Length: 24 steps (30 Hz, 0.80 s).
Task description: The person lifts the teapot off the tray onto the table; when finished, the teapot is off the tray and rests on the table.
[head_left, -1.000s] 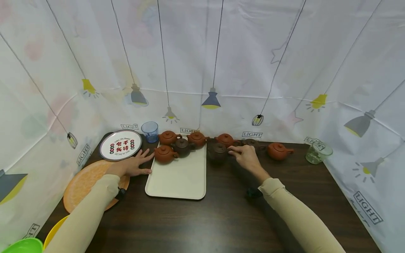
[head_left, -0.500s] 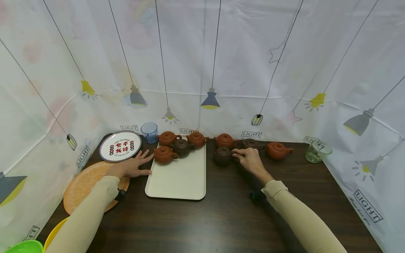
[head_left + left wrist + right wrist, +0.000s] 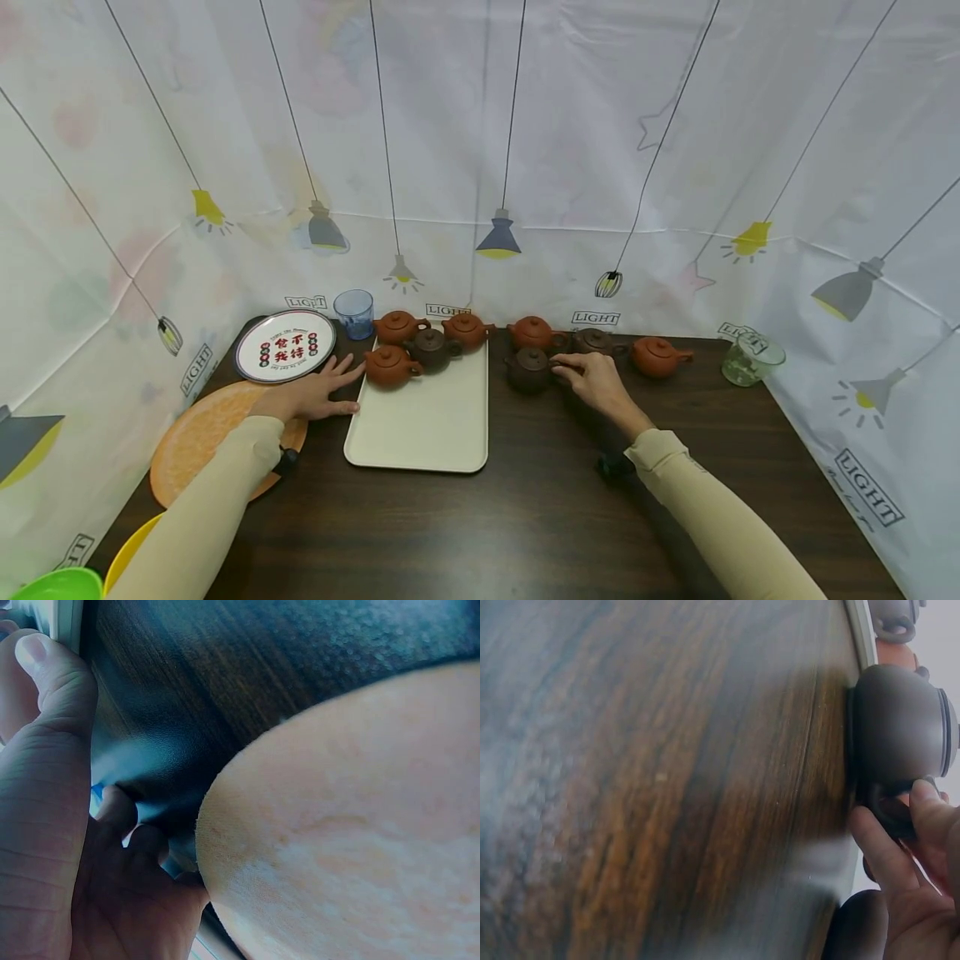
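Note:
My right hand [image 3: 596, 385] pinches the handle of a dark brown teapot [image 3: 528, 371]. In the right wrist view this teapot [image 3: 900, 731] stands upright on the table, thumb and fingers at its handle. My left hand [image 3: 318, 392] lies with fingers spread beside the cream tray [image 3: 420, 433], its thumb at the tray's left edge. Toward the tray's back stand a front red-brown teapot [image 3: 389, 367], a dark teapot [image 3: 432, 351] and two more red-brown ones. Behind the held teapot are a red-brown teapot [image 3: 532, 332] and another dark teapot [image 3: 592, 341].
Another red-brown teapot [image 3: 656, 357] and a green glass [image 3: 752, 360] stand to the right. At left are a blue glass [image 3: 354, 315], a round white plate [image 3: 285, 346] with red characters, and an orange round mat [image 3: 202, 433]. A green bowl [image 3: 63, 585] shows bottom left.
My right hand and the dark teapot have shifted slightly right, away from the tray; the teapot looks lower than one second ago. The left hand stays in place.

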Tool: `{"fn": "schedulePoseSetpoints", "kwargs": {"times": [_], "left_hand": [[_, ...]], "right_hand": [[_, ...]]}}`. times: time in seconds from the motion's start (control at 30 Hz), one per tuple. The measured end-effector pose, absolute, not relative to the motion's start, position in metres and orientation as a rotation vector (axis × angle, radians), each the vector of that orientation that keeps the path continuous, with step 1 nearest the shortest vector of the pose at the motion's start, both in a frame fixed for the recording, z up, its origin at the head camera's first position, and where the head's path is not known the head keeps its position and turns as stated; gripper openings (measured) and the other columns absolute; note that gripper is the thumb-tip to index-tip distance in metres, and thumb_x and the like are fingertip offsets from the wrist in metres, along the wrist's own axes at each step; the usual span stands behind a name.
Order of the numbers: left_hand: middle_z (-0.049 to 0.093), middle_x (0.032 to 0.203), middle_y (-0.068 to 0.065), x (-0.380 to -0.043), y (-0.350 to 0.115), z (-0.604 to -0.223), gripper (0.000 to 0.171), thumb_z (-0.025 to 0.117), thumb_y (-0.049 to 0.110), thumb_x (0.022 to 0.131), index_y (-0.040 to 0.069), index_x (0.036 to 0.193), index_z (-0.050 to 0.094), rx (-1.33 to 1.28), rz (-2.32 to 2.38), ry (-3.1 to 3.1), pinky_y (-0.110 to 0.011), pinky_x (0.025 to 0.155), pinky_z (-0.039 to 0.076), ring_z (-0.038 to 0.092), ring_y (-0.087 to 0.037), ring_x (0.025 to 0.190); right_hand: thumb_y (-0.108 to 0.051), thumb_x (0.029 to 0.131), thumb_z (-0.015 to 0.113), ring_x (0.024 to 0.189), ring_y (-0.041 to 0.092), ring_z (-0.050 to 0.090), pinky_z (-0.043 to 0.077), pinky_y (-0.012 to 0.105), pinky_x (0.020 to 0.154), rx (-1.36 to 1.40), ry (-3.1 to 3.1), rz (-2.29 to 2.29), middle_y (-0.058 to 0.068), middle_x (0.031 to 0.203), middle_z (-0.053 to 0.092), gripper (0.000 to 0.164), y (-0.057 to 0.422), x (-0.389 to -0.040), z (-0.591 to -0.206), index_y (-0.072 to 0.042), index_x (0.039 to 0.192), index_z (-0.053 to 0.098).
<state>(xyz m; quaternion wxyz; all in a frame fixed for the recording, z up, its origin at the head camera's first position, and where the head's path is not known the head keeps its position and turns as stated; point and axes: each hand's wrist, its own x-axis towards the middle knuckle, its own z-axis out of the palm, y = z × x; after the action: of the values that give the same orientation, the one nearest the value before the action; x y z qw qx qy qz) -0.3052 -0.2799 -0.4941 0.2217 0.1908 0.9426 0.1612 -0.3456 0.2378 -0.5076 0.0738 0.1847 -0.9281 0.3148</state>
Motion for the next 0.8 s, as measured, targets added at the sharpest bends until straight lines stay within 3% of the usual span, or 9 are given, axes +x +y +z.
{"fn": "schedulePoseSetpoints", "kwargs": {"times": [0.13,0.27,0.37,0.5,0.57,0.67,0.8], "left_hand": [[0.002,0.18,-0.026,-0.306,-0.279,-0.493,0.087,0.057,0.053,0.109,0.011,0.173,0.016,0.53,0.431,2.602,-0.079,0.124,0.022,-0.002,-0.058,0.163],[0.001,0.18,-0.026,-0.308,-0.278,-0.491,0.087,0.057,0.053,0.109,0.012,0.173,0.016,0.536,0.436,2.603,-0.079,0.124,0.022,-0.003,-0.058,0.163],[0.002,0.18,-0.026,-0.308,-0.279,-0.49,0.087,0.057,0.053,0.109,0.012,0.173,0.016,0.528,0.431,2.609,-0.079,0.124,0.022,-0.002,-0.058,0.163],[0.004,0.18,-0.026,-0.307,-0.281,-0.492,0.088,0.058,0.053,0.108,0.012,0.173,0.017,0.52,0.436,2.616,-0.078,0.124,0.021,0.0,-0.057,0.164],[0.004,0.18,-0.026,-0.306,-0.281,-0.493,0.088,0.058,0.053,0.108,0.012,0.173,0.017,0.518,0.443,2.616,-0.079,0.124,0.02,0.001,-0.057,0.164],[0.005,0.18,-0.026,-0.305,-0.281,-0.494,0.088,0.058,0.054,0.108,0.011,0.173,0.017,0.521,0.444,2.62,-0.079,0.125,0.019,0.001,-0.057,0.164],[0.005,0.18,-0.026,-0.304,-0.281,-0.493,0.088,0.058,0.054,0.108,0.012,0.173,0.017,0.525,0.455,2.621,-0.079,0.125,0.018,0.001,-0.057,0.164]], "right_hand": [[-0.026,0.101,0.077,0.053,0.013,0.048,0.043,0.029,0.058,0.584,-2.807,0.948,0.017,0.107,0.083,0.034,0.244,-0.347,-0.508,-0.011,0.133,0.078],[-0.028,0.099,0.08,0.092,0.028,0.077,0.063,0.044,0.081,0.592,-2.754,1.037,0.015,0.127,0.079,0.041,0.247,-0.345,-0.5,-0.012,0.137,0.076],[-0.026,0.099,0.08,0.123,0.035,0.074,0.064,0.043,0.095,0.6,-2.665,1.21,0.015,0.138,0.075,0.045,0.239,-0.344,-0.487,-0.009,0.14,0.073],[-0.025,0.1,0.079,0.13,0.032,0.071,0.06,0.019,0.095,0.637,-2.579,1.5,0.014,0.144,0.071,0.049,0.217,-0.342,-0.467,-0.01,0.145,0.069],[-0.022,0.1,0.079,0.13,0.031,0.07,0.057,0.013,0.094,0.683,-2.553,1.633,0.014,0.144,0.071,0.05,0.202,-0.342,-0.461,-0.009,0.146,0.067],[-0.017,0.099,0.08,0.13,0.031,0.071,0.058,0.015,0.096,0.769,-2.523,1.754,0.015,0.143,0.072,0.051,0.18,-0.341,-0.459,-0.008,0.147,0.067],[-0.014,0.098,0.081,0.134,0.035,0.068,0.06,0.029,0.103,0.845,-2.512,1.808,0.015,0.141,0.073,0.05,0.151,-0.341,-0.462,-0.007,0.145,0.068]]}}
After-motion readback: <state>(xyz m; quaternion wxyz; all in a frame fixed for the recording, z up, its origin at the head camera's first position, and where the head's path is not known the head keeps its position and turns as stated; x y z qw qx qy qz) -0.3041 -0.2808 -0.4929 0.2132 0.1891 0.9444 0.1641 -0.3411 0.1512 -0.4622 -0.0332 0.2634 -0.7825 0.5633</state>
